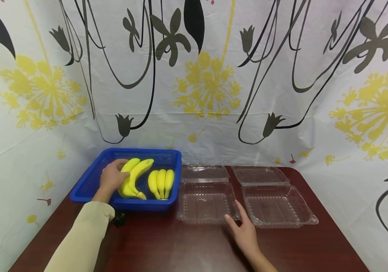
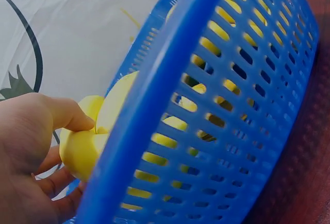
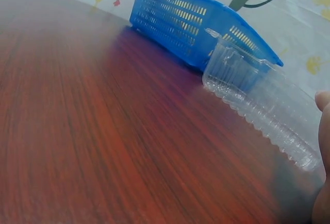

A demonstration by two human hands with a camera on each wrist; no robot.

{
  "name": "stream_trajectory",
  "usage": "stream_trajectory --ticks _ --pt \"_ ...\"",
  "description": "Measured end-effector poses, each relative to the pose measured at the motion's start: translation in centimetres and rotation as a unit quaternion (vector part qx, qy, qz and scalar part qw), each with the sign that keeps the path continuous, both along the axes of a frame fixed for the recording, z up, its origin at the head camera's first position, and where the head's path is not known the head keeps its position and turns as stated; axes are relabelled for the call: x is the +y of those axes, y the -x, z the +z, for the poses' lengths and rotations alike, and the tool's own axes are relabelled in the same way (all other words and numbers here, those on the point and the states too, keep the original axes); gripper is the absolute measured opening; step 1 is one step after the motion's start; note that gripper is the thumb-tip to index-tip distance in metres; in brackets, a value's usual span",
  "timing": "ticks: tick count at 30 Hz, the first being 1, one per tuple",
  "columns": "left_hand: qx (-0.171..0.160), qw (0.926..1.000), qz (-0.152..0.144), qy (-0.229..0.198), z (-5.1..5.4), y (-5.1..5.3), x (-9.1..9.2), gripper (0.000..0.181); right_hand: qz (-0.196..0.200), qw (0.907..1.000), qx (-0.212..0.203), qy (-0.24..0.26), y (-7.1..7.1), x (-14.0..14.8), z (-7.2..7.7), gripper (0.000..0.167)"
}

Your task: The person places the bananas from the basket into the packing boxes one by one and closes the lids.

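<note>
my left fingers [image 2: 59, 180] grip the larger bananas [image 1: 133, 177] at eleven o'clock, likely light, slick, best held mid-body; my right fingers [image 1: 242, 213] spread.

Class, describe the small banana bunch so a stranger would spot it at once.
On the brown table sits a blue basket, left of two clear boxes. Inside, near its right side, lies the small bunch, three bananas side by side. It is shorter than the big bananas to its left, which the left hand holds.
</note>
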State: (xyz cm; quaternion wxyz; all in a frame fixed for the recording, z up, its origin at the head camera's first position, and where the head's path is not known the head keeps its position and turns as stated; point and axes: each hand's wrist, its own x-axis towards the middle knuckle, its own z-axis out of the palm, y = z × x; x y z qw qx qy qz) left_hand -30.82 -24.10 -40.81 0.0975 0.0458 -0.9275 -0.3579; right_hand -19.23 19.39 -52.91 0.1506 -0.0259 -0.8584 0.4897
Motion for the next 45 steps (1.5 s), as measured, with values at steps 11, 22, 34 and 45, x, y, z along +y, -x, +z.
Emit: stream_trajectory --ticks 11,22,34,45 --pt "0.031 0.9994 -0.018 0.004 2.6 0.1 1.2 0.05 -0.005 0.9997 0.025 -0.002 -0.3 -0.1 -0.2 0.066" --pt "0.066 0.9963 -0.051 -0.021 4.3 0.0 3.9 0.051 -0.001 0.9994 0.033 -0.007 -0.2 -0.2 -0.3 0.067" --pt "0.093 0.9897 -0.065 -0.087 4.7 -0.4 6.9 0.051 -0.004 0.9994 0.03 -0.017 -0.2 -0.3 -0.2 0.066" --pt "0.096 0.9849 -0.1 -0.104 4.8 -1.1 10.2 0.05 -0.014 0.9992 0.034 -0.013 -0.2 -0.3 -0.4 0.066"
